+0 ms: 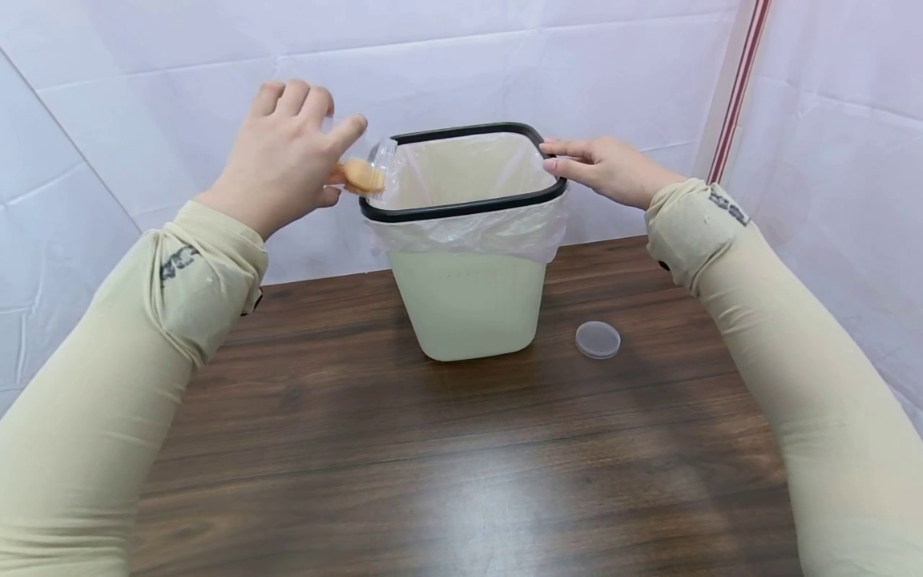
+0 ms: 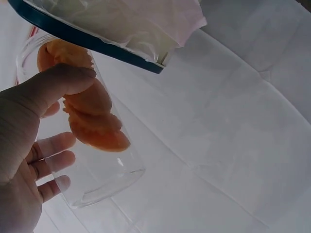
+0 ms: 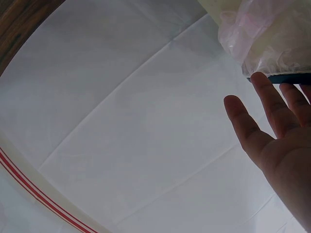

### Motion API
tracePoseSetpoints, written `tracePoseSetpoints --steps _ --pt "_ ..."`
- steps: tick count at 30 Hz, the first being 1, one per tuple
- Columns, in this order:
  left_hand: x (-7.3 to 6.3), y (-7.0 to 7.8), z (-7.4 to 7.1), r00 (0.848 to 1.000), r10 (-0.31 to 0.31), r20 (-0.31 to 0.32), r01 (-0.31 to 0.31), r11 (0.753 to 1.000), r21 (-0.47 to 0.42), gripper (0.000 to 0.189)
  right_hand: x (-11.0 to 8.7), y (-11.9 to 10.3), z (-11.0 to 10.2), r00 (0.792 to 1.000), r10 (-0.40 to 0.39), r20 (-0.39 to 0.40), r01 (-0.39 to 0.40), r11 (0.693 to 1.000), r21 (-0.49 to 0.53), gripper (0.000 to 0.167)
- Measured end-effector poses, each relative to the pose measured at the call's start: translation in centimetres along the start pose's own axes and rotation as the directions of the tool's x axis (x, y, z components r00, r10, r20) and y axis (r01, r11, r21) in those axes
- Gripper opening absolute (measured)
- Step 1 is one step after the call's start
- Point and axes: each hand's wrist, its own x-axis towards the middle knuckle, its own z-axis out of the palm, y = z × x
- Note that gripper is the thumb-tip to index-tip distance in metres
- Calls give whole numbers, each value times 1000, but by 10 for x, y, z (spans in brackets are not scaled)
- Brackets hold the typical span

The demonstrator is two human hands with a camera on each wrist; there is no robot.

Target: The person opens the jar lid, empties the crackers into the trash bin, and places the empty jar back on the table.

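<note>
A pale green trash bin (image 1: pixel 469 304) with a black rim (image 1: pixel 461 210) and a clear liner bag (image 1: pixel 483 232) stands upright on the table. At its left side my left hand (image 1: pixel 288 152) grips a clear plastic jar (image 2: pixel 109 177), tipped with its mouth toward the bin's opening. Several orange, crinkle-edged food pieces (image 2: pixel 95 111) lie along the jar's wall inside, reaching its mouth. On the bin's far right corner rest the extended fingers of my right hand (image 1: pixel 616 170), at the rim. Its thumb points away from the bin in the right wrist view.
A round clear lid (image 1: pixel 598 340) lies flat on the dark wooden table (image 1: pixel 360 449), right of the bin. White sheeting (image 1: pixel 447 72) hangs close behind the bin and on both sides. A red-striped strip (image 1: pixel 739 88) runs up the right corner.
</note>
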Motion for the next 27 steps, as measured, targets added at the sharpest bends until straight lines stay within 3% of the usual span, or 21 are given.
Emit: tracePoseSetpoints --steps 8,27 --pt "3 2 -1 999 48 -21 -47 998 36 64 0 0 0 1000 2 -4 -2 1000 -11 61" --pt "9 11 -2 992 127 17 -128 973 193 62 1 -3 2 1000 -1 -8 1 1000 -7 61"
